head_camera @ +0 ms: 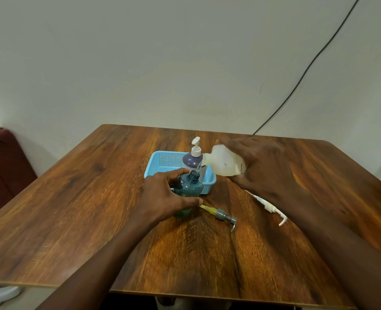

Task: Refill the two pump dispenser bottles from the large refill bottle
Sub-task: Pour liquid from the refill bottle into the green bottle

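Observation:
My left hand (pixel 162 196) grips a teal pump bottle (pixel 190 186) that stands upright on the table with its neck uncovered. My right hand (pixel 265 166) holds the large white refill bottle (pixel 224 163) tipped on its side, its mouth just above the teal bottle's neck. A purple dispenser bottle (pixel 192 161) with a white pump head stands in the light blue basket (pixel 162 161) behind. A grey pump head with a yellowish tube (pixel 223 215) lies on the table in front of the teal bottle. A white pump head with its tube (pixel 272 209) lies under my right forearm.
The wooden table (pixel 73 209) extends to the left and toward me. A black cable (pixel 308 70) runs down the wall at the back right. A dark red seat (pixel 1 164) is at the left edge.

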`<state>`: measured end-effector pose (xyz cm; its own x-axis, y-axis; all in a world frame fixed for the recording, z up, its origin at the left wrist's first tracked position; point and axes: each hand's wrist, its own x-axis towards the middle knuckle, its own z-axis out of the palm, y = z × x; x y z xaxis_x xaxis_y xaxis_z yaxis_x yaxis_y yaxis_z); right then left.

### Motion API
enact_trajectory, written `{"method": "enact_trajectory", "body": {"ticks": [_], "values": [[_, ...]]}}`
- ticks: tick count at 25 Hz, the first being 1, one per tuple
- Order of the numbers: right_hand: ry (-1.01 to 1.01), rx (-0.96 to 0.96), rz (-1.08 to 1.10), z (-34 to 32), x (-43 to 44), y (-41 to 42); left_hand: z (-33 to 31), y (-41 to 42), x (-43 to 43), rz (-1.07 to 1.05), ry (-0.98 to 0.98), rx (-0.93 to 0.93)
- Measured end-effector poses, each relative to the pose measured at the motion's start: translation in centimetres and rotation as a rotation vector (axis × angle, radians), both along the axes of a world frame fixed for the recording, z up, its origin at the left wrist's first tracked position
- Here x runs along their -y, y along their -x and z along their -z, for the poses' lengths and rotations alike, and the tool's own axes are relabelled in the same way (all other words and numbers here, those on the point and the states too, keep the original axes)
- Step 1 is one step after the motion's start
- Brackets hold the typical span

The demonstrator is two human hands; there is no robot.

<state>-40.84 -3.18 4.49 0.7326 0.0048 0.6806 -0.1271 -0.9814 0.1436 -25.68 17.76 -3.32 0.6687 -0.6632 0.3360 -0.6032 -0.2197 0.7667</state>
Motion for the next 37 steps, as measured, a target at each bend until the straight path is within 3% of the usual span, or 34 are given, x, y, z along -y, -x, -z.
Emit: {"method": "enact_trajectory", "body": {"ticks": [37], "values": [[0.018,-0.009,0.008,-0.12,-0.40,0.26,0.25,0.36,-0.24,-0.004,0.008,-0.007]]}}
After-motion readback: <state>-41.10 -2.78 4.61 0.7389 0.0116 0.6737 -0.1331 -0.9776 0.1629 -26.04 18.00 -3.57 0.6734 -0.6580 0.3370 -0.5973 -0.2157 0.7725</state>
